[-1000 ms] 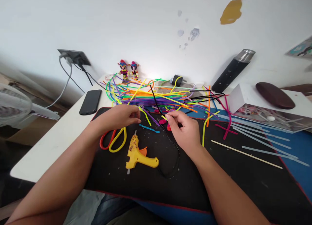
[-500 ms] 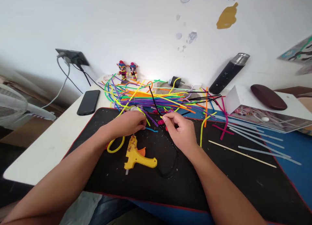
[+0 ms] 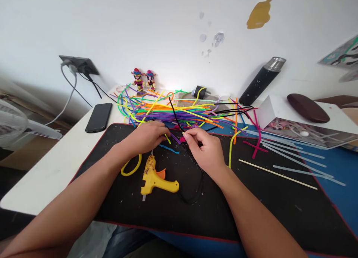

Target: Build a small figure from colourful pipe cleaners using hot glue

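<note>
My right hand pinches a black pipe cleaner between thumb and forefinger; its long end slants up over the heap. Beneath that hand lies a pink-red piece, partly covered. My left hand has its fingers curled downward at the near edge of the pipe-cleaner heap, and whatever they grip is hidden. A short blue pipe cleaner lies on the black mat just below the left fingertips. Nearer me rests a yellow glue gun, nozzle pointing away, with a yellow pipe cleaner looped beside it.
Clear glue sticks and a thin wooden stick lie at right. Behind them are a white box and a black flask. A phone sits at left; two small figures stand at the back.
My left hand has shifted slightly up and away from the blue pipe cleaner, which now shows more fully. My right hand keeps its pinch on the black pipe cleaner. The view has moved slightly.
</note>
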A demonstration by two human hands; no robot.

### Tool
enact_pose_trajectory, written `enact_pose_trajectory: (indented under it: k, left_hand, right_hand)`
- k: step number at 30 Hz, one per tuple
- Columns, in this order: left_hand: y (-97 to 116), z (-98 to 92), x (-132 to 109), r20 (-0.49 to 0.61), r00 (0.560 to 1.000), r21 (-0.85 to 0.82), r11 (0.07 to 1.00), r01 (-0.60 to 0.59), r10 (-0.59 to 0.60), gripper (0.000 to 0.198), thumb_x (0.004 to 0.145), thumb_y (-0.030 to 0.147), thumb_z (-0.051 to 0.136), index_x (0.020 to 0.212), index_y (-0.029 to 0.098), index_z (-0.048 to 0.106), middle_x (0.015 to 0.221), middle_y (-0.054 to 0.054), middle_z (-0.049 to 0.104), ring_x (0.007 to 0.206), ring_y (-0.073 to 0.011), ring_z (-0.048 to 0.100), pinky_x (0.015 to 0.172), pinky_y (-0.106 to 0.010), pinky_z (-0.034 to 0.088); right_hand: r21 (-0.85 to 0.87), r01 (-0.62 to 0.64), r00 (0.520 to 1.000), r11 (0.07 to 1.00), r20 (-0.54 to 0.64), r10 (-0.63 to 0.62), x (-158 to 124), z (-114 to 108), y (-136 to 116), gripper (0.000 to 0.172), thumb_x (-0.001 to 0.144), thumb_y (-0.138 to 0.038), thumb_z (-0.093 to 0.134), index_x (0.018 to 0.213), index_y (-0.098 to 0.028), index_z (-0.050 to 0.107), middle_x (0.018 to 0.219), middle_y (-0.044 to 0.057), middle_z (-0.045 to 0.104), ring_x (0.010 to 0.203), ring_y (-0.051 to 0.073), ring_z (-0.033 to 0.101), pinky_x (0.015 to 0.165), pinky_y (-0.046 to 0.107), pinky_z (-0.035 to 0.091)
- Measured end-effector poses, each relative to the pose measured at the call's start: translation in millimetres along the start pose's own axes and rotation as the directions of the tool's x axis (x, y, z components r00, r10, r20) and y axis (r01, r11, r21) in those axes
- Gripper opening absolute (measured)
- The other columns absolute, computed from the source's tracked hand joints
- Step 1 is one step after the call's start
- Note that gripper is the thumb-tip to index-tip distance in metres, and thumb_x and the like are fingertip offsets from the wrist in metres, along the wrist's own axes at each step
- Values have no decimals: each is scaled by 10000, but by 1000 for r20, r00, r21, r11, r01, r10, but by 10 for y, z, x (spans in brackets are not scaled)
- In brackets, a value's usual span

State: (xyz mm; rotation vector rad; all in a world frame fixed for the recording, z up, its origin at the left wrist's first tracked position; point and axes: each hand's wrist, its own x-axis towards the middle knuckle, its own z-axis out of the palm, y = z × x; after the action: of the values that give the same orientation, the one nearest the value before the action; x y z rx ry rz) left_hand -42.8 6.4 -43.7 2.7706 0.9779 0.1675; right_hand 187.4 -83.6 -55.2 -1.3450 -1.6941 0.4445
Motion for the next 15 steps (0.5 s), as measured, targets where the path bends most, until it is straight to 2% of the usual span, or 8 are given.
enact_pose_trajectory:
  k: [4,6,8,10,12,14,15]
  left_hand:
    - [-47,-23,1,-50,999,-60,998,12,-15,171,965,192,563,933,198,730,937,-74,729,911,-262,667,799,-356,476]
    - [-75,-102,-21,-142,988,-168,985,32,-57,154,962,245,587,895,204,719,897,-61,718,862,-246,656,763,-342,463]
    - [-85,-196,-47,-243,956,-350,934,73,-166,143,941,316,649,881,205,715,844,-41,698,782,-216,630,707,-319,447]
    - [-64,-270,-65,-283,904,-621,779,81,-320,178,906,377,727,880,202,707,823,-30,688,747,-195,620,680,-297,455]
    - [-14,-301,-63,-252,868,-847,531,16,-428,232,861,404,801,874,197,697,791,-25,687,713,-179,624,663,-281,474]
    - [53,-292,-43,-202,859,-949,312,-53,-470,265,812,390,863,855,189,696,734,-18,683,663,-162,621,631,-264,479]
    - [87,-278,-29,-180,858,-970,234,-72,-481,274,789,377,886,839,185,697,705,-14,680,642,-156,619,612,-256,475]
  right_hand:
    - [-2,4,1000,1000,8,-4,0,-1,-3,227,1040,-360,612,970,-207,764,605,-30,623,518,127,540,562,260,361]
    - [1,3,1000,1000,4,-3,-2,4,-3,224,1038,-356,614,964,-207,763,609,-29,626,521,127,544,562,261,359]
    - [12,-2,1000,1000,2,2,-4,12,0,225,1037,-360,615,958,-208,761,610,-29,623,527,130,549,566,264,363]
    - [31,-15,1000,999,0,15,-5,22,6,228,1034,-368,618,949,-211,759,602,-33,610,531,133,550,572,267,368]
    - [60,-39,999,997,5,39,-4,31,14,228,1033,-375,621,942,-215,756,596,-38,597,529,133,541,574,270,368]
    - [95,-75,997,993,17,74,-1,39,25,224,1031,-379,623,945,-218,752,611,-37,605,533,132,530,573,273,367]
    - [114,-94,995,989,28,92,1,42,31,220,1030,-381,623,951,-219,750,628,-33,616,542,133,531,575,273,370]
